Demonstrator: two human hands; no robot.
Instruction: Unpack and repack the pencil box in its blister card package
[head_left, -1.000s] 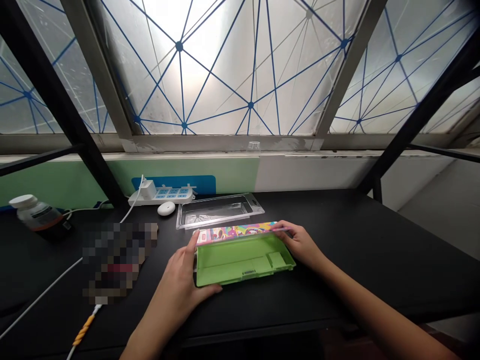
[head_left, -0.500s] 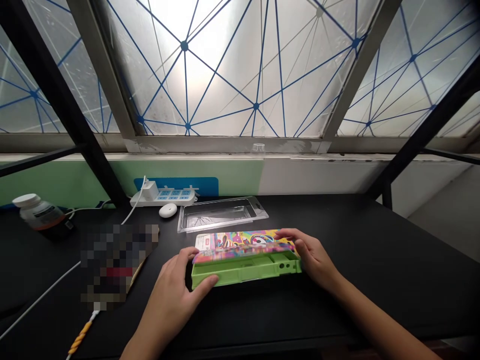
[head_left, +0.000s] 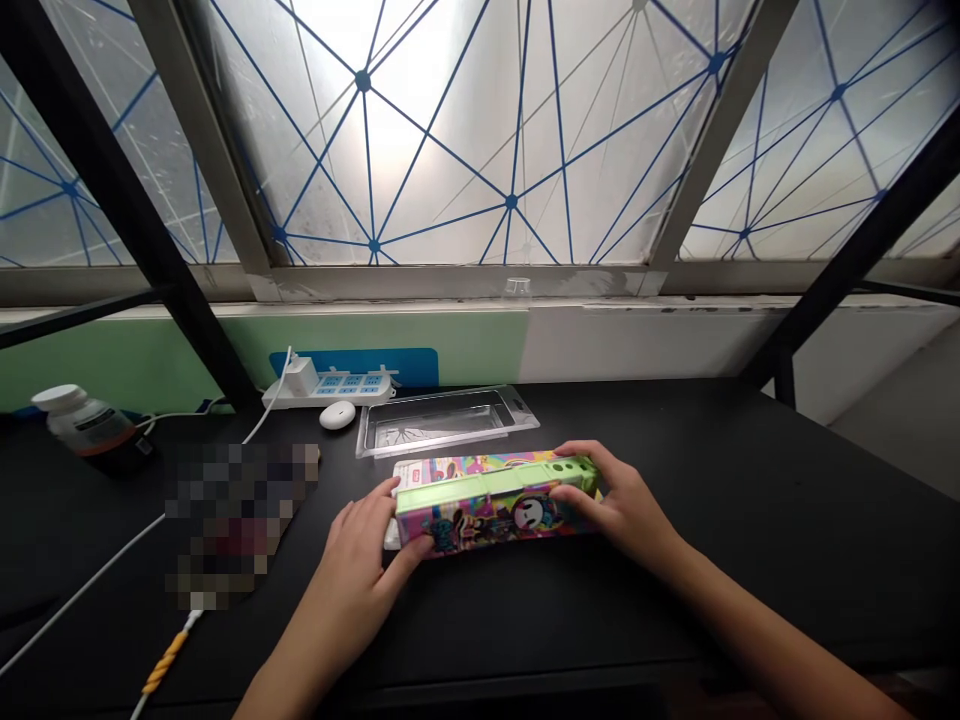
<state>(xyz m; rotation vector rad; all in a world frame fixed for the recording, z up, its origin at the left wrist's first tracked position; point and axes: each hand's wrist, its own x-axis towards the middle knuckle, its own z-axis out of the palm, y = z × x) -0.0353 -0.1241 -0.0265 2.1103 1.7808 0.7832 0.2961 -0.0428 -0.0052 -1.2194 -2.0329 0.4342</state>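
Between my two hands is a pencil case (head_left: 480,520) with a green plastic body and a colourful cartoon print. Its printed face is turned toward me and its green side faces up. My left hand (head_left: 367,550) grips the left end, thumb on the printed front and fingers behind. My right hand (head_left: 615,505) holds the right end, with the thumb on the front and fingers over the top near the round holes. Behind and partly under the case lies a colourful printed card (head_left: 442,467), mostly hidden.
A clear plastic blister shell (head_left: 450,422) lies behind the case. Nearby are a small white rounded case (head_left: 337,415) and a power strip (head_left: 352,388). At left stand a bottle (head_left: 94,430) and a blurred-out object (head_left: 240,530) with a cable (head_left: 166,665). Black frame bars slant at both sides.
The pencil case has been turned over between my hands: its open-looking green interior faced me before, and now the printed face does. My right thumb has come round to the front.
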